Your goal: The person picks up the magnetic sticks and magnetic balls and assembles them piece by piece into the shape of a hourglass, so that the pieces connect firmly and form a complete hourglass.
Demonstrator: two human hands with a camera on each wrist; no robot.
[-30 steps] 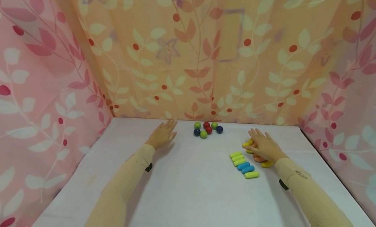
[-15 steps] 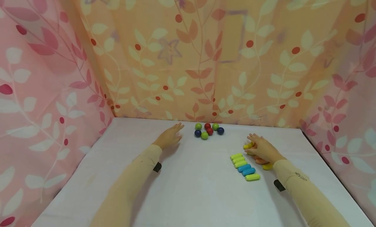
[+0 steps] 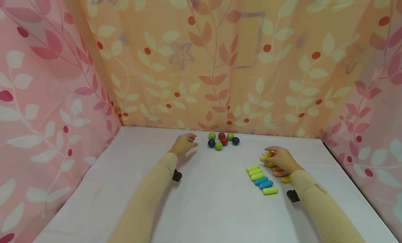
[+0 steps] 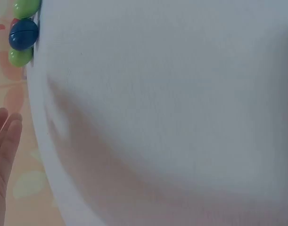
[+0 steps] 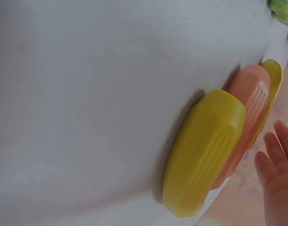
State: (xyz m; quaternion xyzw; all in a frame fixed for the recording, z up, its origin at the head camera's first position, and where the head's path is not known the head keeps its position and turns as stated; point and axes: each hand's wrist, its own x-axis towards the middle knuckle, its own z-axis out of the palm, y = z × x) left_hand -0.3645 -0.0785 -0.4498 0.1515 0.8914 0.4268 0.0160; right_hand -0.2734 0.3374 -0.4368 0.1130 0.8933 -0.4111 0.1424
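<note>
My right hand (image 3: 284, 160) is over the far end of a row of yellow and orange pieces, its thumb and index finger on either side of a yellow banana-shaped piece (image 3: 267, 157). In the right wrist view its fingers (image 5: 275, 155) are apart and slightly bent, beside a ribbed yellow piece (image 5: 202, 155) and an orange piece (image 5: 250, 89). Part of that row is hidden under the hand in the head view. My left hand (image 3: 183, 145) is above the table left of the small balls (image 3: 218, 145), fingers loosely bent, holding nothing.
Several green, red and dark blue balls lie grouped at the table's back middle. A slanting row of lime green sticks (image 3: 257, 176) and blue sticks (image 3: 266, 184) lies left of my right forearm. Floral cloth (image 3: 150, 79) hangs behind and at both sides of the white table (image 3: 201, 204).
My left hand has moved right toward the balls, its fingers bending from straight. The right hand's fingers have drawn in around the yellow banana-shaped piece. The pieces lie where they were.
</note>
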